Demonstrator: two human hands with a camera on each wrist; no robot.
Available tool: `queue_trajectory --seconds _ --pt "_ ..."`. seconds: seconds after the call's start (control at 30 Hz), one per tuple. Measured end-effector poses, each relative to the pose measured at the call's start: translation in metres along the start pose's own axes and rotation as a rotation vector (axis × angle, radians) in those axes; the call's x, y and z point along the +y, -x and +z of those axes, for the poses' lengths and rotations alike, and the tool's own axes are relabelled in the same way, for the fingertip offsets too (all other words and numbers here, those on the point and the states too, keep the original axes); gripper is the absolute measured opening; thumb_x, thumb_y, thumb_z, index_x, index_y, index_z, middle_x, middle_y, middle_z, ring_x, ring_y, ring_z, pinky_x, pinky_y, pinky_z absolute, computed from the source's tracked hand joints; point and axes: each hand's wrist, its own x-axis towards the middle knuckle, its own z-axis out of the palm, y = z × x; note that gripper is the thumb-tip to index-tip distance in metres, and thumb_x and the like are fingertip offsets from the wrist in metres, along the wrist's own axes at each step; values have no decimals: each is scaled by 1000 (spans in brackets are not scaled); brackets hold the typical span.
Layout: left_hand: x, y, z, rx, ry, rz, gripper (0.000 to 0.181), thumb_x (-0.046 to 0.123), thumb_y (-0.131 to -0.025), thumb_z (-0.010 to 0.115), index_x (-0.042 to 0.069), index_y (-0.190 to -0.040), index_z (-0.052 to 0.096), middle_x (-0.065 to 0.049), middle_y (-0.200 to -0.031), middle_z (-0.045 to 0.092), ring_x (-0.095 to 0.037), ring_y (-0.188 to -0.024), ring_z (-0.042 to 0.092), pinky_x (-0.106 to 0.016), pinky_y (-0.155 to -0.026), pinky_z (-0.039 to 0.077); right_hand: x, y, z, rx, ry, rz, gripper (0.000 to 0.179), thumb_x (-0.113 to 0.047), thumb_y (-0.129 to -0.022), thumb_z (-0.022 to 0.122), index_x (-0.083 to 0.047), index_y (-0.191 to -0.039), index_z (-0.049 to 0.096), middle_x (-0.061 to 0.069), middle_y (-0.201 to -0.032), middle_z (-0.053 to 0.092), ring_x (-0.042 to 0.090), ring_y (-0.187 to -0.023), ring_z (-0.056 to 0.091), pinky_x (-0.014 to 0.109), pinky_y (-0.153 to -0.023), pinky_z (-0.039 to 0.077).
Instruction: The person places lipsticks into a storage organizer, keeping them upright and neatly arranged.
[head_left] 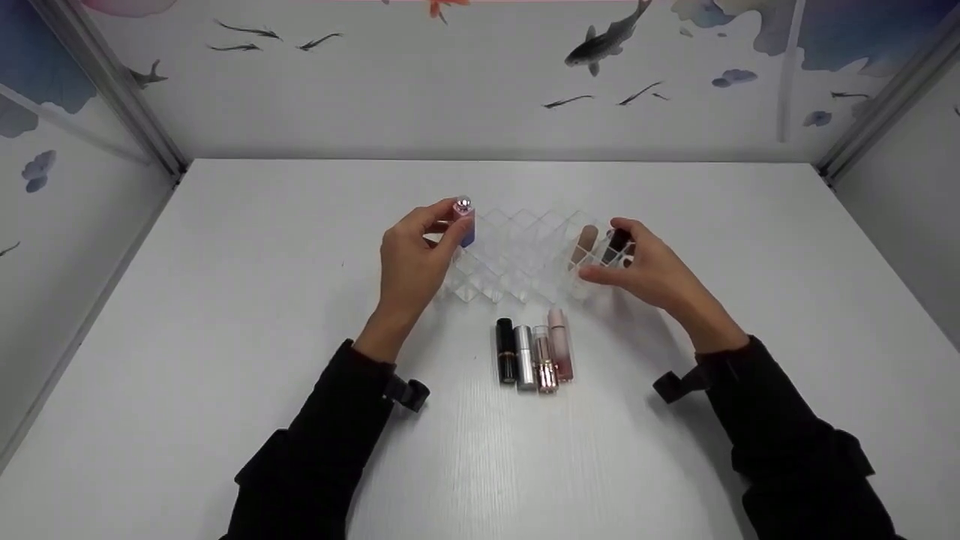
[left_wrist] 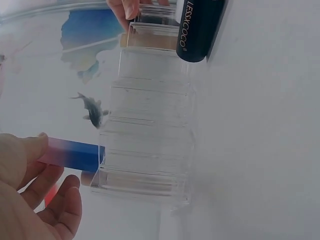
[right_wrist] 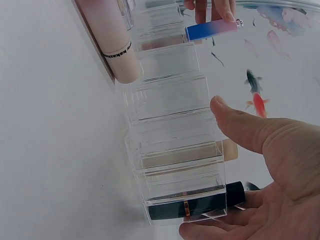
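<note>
Between thumb and index finger, my left hand pinches a pink-to-blue lipstick tube with a shiny round tip. In the left wrist view, its blue end sits at the opening of a clear lipstick organizer with diamond-shaped slots. My right hand holds the organizer's right end, thumb along the near rim and fingers round the side. Beside those fingers, a black lipstick stands in an end slot, with a beige tube close by. Another brownish tube shows in the slot at the left end.
In front of the organizer several tubes lie side by side on the white table: a black one, a silver one, a clear and rose-gold one and a pink one. Printed panels border the table.
</note>
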Motion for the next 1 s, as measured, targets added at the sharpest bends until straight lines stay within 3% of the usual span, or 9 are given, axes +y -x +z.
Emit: queue_trajectory --seconds 0.43,0.73,1.0 --pt "-3 2 4 -6 -15 -10 31 30 -87 68 15 -114 69 2 -99 71 -8 -88 67 -18 -70 54 -1 1 0 -6 -2 10 112 -62 -65 75 -13 -149 20 14 -139 39 27 -122 40 46 -101 37" --pt "-2 4 4 -53 -226 -16 27 29 -86 69 14 -108 71 1 -94 73 -13 -84 65 -27 -75 51 0 1 -2 -14 -2 -9 112 -61 -66 75 -13 -150 18 13 -140 39 27 -123 41 46 -101 38" --pt "-3 6 6 -54 -351 -34 28 33 -83 71 16 -105 73 -1 -97 71 -21 -93 61 -32 -77 47 -1 2 -2 -16 6 -5 112 -62 -66 74 -14 -150 17 13 -142 38 28 -125 40 49 -103 37"
